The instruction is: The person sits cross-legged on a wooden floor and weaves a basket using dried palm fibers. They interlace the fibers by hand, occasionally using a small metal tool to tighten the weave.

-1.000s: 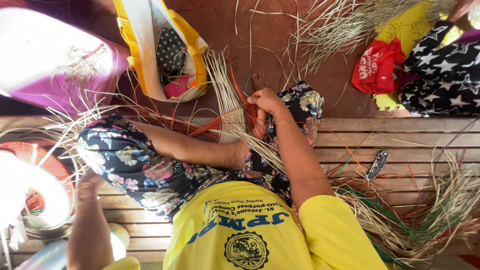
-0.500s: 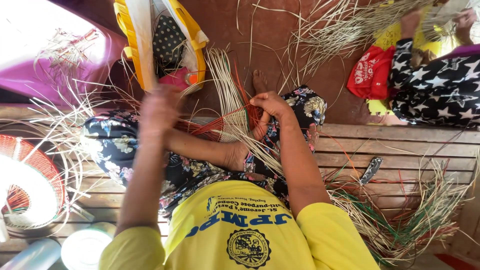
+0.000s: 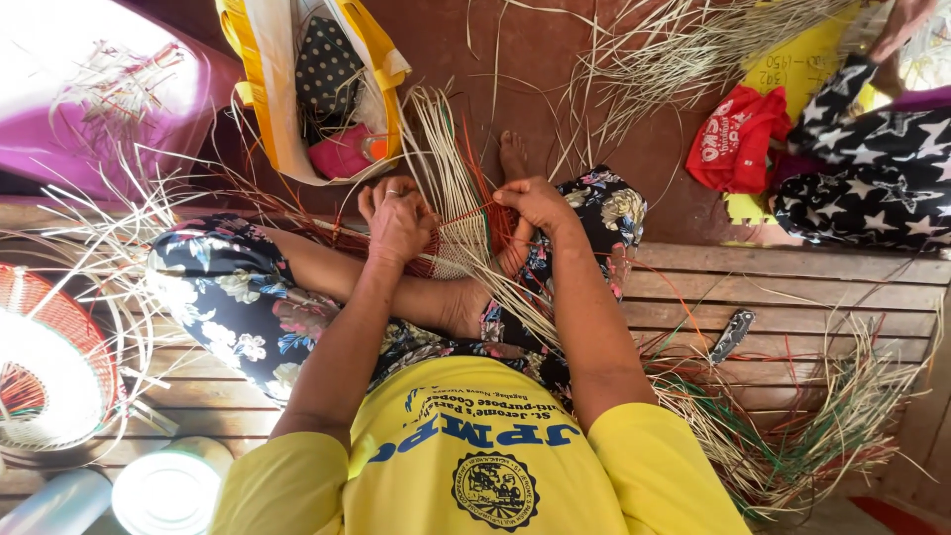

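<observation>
A partly woven piece (image 3: 464,241) of pale and red strips rests on my crossed legs, with loose strip ends (image 3: 446,149) fanning away from me. My left hand (image 3: 396,220) grips the left edge of the weave, fingers curled, a ring on one finger. My right hand (image 3: 535,203) pinches strips at its right edge. More pale strips (image 3: 515,297) trail back over my leg. I wear a yellow shirt and floral trousers and sit on a wooden slatted bench (image 3: 792,287).
A yellow bag (image 3: 267,89) with cloth items stands ahead on the floor. A round red woven basket (image 3: 50,367) and a tin (image 3: 168,490) sit at my left. Loose green and pale strips (image 3: 792,426) and a folding knife (image 3: 731,335) lie at my right. Another person in star-print cloth (image 3: 872,188) sits far right.
My left arm came in from low at my left, rose, and now its hand grips the weave. My right hand stayed on the weave.
</observation>
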